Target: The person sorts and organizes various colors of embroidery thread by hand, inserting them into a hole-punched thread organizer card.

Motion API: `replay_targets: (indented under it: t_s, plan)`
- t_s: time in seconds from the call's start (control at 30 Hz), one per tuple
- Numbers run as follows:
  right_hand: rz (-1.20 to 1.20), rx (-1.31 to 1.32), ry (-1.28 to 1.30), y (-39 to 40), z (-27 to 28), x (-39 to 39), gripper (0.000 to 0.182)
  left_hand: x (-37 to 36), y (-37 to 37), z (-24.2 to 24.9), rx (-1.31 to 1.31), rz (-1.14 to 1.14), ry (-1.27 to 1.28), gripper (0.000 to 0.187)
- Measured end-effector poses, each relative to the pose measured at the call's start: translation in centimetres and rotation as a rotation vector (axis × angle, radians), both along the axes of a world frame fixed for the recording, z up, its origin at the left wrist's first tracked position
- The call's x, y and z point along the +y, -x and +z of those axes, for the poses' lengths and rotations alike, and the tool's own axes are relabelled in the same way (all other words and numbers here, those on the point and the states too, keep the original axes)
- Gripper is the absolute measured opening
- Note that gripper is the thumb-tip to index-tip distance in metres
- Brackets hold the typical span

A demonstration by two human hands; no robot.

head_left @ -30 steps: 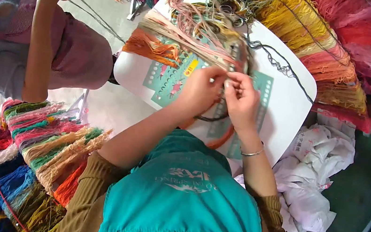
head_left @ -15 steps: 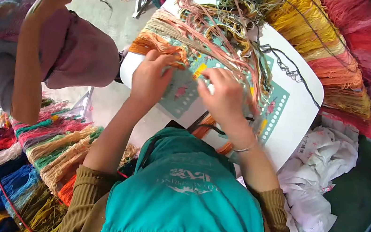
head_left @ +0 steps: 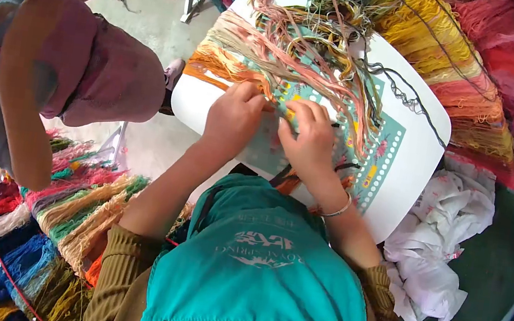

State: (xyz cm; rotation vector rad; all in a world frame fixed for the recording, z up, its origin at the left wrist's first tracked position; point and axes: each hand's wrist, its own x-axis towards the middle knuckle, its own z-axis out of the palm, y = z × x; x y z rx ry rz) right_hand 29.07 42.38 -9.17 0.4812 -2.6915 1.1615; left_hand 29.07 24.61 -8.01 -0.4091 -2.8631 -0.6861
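Observation:
Over a green card with round holes (head_left: 391, 146) on the white table (head_left: 429, 129), my left hand (head_left: 237, 117) is closed, fingertips pinched at the end of the orange threads (head_left: 218, 65). My right hand (head_left: 309, 138) is just to its right, thumb and index finger curled close together; whether anything thin lies between them cannot be made out. Pink and beige threads (head_left: 286, 46) run across the card above both hands. Dark and orange strands (head_left: 287, 181) lie beneath my right wrist.
Another person (head_left: 108, 74) stands at the left, one hand raised with a thread. Hanks of coloured yarn hang at the lower left (head_left: 87, 202) and upper right (head_left: 443, 49). White plastic bags (head_left: 443, 239) sit right of the table.
My left hand has moved right and closed near the orange thread ends. My right hand has shifted slightly right and down. The other person's arm has moved.

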Motion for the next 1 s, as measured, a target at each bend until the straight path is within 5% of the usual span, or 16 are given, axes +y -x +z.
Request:
replay_targets:
  t_s: [0.3,0.63,1.0]
  plan:
    - [-0.059,-0.044,-0.242,-1.1,1.2,-0.2,0.070,0.8,-0.2,1.1,-0.278,0.272,-0.225,0.010]
    - [-0.104,-0.075,-0.301,-1.5,1.5,-1.3,0.082,1.6,1.8,0.7,-0.361,0.224,-0.088,0.015]
    - [-0.106,-0.006,-0.383,-1.0,0.2,-2.1,0.081,-1.2,1.2,-0.2,-0.406,0.246,-0.549,0.014]
